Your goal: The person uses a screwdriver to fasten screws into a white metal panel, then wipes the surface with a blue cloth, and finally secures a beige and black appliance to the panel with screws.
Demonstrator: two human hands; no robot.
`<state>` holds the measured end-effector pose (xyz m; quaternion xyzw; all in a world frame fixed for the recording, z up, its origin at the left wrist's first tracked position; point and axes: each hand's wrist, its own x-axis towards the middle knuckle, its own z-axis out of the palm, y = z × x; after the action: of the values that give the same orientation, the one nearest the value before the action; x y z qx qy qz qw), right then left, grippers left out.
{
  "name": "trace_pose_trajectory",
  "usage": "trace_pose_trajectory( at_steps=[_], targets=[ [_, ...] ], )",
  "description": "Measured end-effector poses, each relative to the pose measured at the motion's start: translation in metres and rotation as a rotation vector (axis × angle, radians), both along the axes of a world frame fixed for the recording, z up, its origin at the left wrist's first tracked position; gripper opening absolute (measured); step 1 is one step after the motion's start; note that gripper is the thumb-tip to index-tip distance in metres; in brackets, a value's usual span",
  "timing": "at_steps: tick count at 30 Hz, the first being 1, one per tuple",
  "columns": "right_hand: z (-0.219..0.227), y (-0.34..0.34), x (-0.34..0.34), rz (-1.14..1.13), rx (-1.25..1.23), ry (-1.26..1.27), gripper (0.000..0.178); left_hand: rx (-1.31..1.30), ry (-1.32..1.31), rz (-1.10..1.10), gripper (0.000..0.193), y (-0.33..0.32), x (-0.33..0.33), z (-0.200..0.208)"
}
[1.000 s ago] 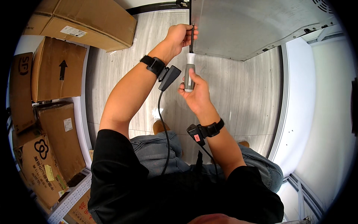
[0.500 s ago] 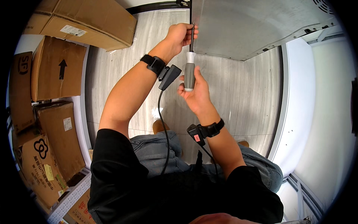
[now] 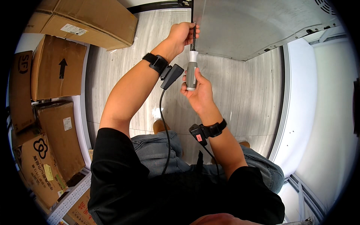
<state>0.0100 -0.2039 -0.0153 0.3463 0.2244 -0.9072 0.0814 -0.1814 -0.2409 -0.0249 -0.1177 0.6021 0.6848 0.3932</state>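
Note:
A screwdriver [image 3: 192, 73] with a grey handle, white collar and dark shaft points away from me, toward the edge of a large grey metal panel [image 3: 232, 32]. My right hand [image 3: 201, 92] is wrapped around the lower handle, thumb along its side. At the far end, my left hand [image 3: 183, 34] is closed around the shaft near the tip, its fingertips beside the panel's left edge. The fingers hide the tip, so what it touches cannot be made out. Each wrist wears a black strap with a cabled device.
Cardboard boxes [image 3: 58, 69] are stacked on the left, and another large box [image 3: 86, 24] stands at the far left. White framed panels [image 3: 300, 97] line the right side. Beneath my hands lies a pale wood-look floor [image 3: 240, 105]. A plug [image 3: 183, 3] shows at the top.
The screwdriver handle has turned, so a light stripe now shows on it. My right hand has shifted slightly right with it. My left hand stays at the shaft's far end.

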Motion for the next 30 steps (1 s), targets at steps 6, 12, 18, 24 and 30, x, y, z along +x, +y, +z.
trace_pose_trajectory(
  at_steps=[6,12,18,24,30],
  targets=[
    [0.003,-0.004,-0.002,0.001,0.082,-0.002,0.031,-0.002,0.008,0.071,0.018,0.005,0.000,0.002],
    [-0.001,0.008,0.005,0.034,0.024,-0.066,0.034,-0.006,0.003,0.100,0.018,0.006,0.001,0.000],
    [0.042,0.078,0.018,0.270,0.377,-0.010,0.028,0.064,0.015,0.093,0.022,0.001,0.018,-0.001],
    [0.125,0.181,0.050,0.475,0.765,-0.247,0.027,0.052,-0.039,-0.238,0.029,0.030,0.039,0.003],
    [0.243,0.312,0.113,0.598,1.136,-0.399,0.029,-0.005,0.119,-0.571,0.029,0.107,0.076,0.030]
  ],
)
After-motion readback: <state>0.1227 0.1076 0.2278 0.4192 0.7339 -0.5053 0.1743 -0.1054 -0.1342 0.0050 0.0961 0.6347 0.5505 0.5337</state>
